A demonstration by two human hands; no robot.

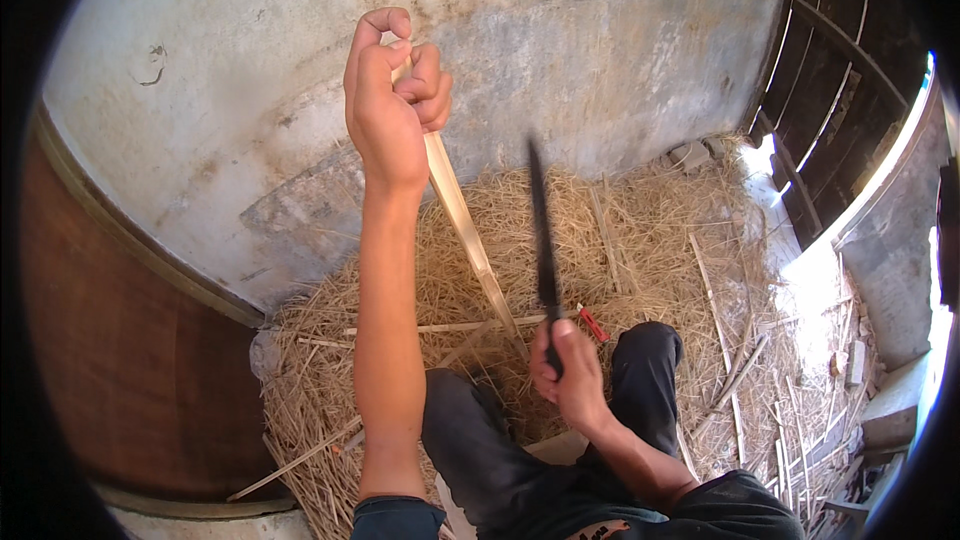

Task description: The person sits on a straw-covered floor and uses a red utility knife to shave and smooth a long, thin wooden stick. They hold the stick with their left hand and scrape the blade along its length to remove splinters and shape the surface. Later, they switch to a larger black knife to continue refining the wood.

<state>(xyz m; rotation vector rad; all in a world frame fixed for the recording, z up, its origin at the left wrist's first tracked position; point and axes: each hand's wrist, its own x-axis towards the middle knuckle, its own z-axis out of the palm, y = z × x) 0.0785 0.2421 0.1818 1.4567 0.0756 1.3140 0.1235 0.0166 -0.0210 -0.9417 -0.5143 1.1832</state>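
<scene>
My left hand [390, 90] is raised high in front of the wall, its fingers curled round the upper end of a pale strip of split bamboo or wood [460, 215]. From there the strip slants down to the right, its lower end close to my right hand [572, 365]. That hand is closed on the black handle of a long, dark-bladed knife [542, 230]. The blade points up and away, slightly blurred, and stands apart from the strip. A small red-handled cutter [592, 323] lies on the straw just beyond my right hand.
Straw [640, 210] covers the floor, with loose thin sticks [740, 375] scattered over it. A stained plaster wall [560, 50] rises in front. At left stands a brown panel [140, 340]; at right are dark slatted boards [840, 70]. My knees [645, 360] frame the work area.
</scene>
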